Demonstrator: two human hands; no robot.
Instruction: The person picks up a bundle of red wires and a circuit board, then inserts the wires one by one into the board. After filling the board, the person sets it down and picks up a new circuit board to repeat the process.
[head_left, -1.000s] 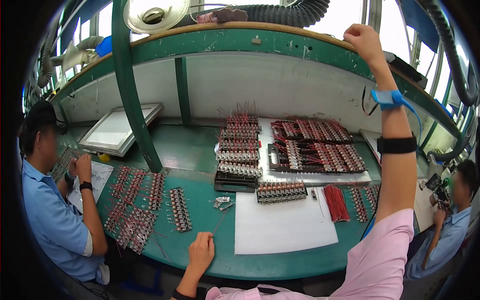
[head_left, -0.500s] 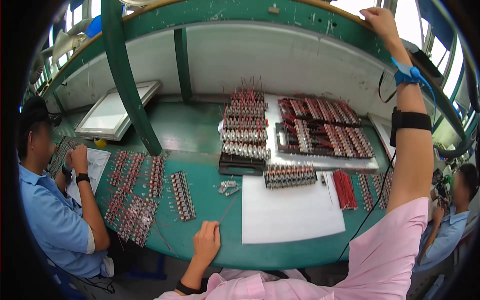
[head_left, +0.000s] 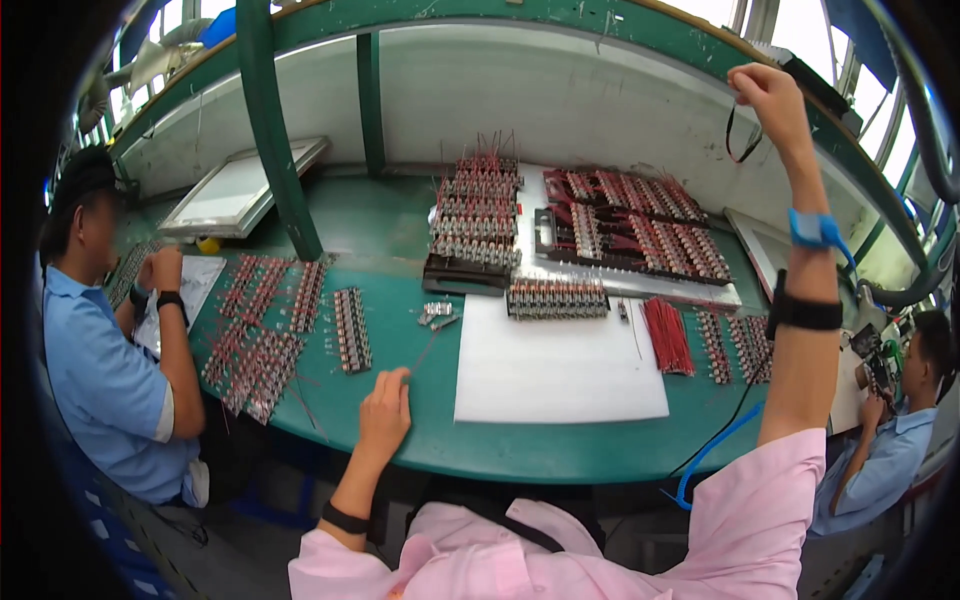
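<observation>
My left hand (head_left: 385,408) is over the front edge of the green bench, fingers pressed together on a thin red wire (head_left: 427,350) that points up to the right. Several small metal parts (head_left: 437,315) lie beyond the wire's tip. My right hand (head_left: 772,95) is raised high in front of the green overhead rail, its fingers closed. Whatever those fingers may hold is hidden. A thin black strap (head_left: 737,148) hangs just below them; I cannot tell if the hand touches it. A blue wrist band (head_left: 815,230) with a coiled blue cord circles my right forearm.
A white foam sheet (head_left: 560,375) carries a row of motor-like parts (head_left: 557,300). Racks of wired parts (head_left: 640,225) stand behind, with a red wire bundle (head_left: 667,337) to the right. More wired rows (head_left: 262,330) lie left. A person in blue (head_left: 110,370) sits left, another (head_left: 890,430) right.
My right hand has come down from the top of the rail to in front of it. My left hand still pinches the red wire. The whole view has shifted slightly.
</observation>
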